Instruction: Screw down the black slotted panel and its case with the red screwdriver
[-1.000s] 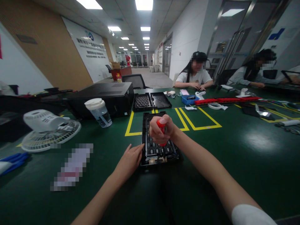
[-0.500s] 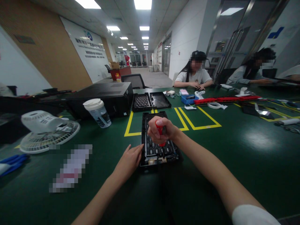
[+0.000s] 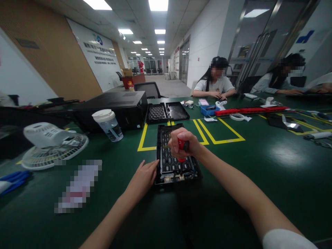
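A black rectangular case (image 3: 158, 152) lies on the green table in front of me, with rows of dark rounded cells inside and some wiring near its closer end. My right hand (image 3: 192, 143) is wrapped round the red handle of a screwdriver (image 3: 182, 144), held upright over the near right part of the case. The shaft points down between the parts; its tip is too small to make out. Along the case's left wall rests my left hand (image 3: 145, 175), fingers stretched out and touching the edge, holding nothing.
Behind stands a second black case (image 3: 157, 112) with its lid beside it. Left are a lidded cup (image 3: 109, 125), a large black box (image 3: 111, 107), a white fan (image 3: 53, 145) and blue gloves (image 3: 15, 181). A blue tray (image 3: 209, 110) sits to the right; people sit across the table.
My right hand and the screwdriver have shifted slightly right, and the wrist has turned a little. The left hand and the case have stayed put.
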Demonstrator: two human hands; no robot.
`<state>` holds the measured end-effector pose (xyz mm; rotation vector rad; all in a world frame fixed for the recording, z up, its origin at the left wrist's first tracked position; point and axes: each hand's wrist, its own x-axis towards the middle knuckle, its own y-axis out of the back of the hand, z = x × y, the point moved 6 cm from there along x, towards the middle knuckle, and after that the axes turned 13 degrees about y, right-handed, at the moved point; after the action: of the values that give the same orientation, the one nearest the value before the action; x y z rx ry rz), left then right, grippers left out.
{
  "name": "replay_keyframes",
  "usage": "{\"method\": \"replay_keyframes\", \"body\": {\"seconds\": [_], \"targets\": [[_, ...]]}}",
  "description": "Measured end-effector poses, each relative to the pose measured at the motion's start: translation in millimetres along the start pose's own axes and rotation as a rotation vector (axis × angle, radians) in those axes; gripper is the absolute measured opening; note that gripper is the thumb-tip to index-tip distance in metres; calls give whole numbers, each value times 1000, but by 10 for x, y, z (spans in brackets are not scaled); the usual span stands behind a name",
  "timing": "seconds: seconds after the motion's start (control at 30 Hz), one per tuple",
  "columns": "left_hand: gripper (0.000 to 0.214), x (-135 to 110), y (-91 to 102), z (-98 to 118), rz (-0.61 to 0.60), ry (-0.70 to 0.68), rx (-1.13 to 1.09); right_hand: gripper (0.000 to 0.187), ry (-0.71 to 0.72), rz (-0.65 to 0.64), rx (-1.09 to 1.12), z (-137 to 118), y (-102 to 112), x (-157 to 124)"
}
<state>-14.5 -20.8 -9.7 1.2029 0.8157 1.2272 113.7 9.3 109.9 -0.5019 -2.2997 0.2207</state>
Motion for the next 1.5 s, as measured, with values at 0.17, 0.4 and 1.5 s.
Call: {"method": "replay_keyframes", "body": {"seconds": [0.17,0.4,1.5], "targets": [[42,0,0,9,2,2,8,28,89,81,-29,-83,49,-34],[42,-10,18,23,0,8,12,29,178,205,-112,-177,125,-102],[43,-7,5,16,-10,5,4,28,279,732,-699,-294,56,-266]]}}
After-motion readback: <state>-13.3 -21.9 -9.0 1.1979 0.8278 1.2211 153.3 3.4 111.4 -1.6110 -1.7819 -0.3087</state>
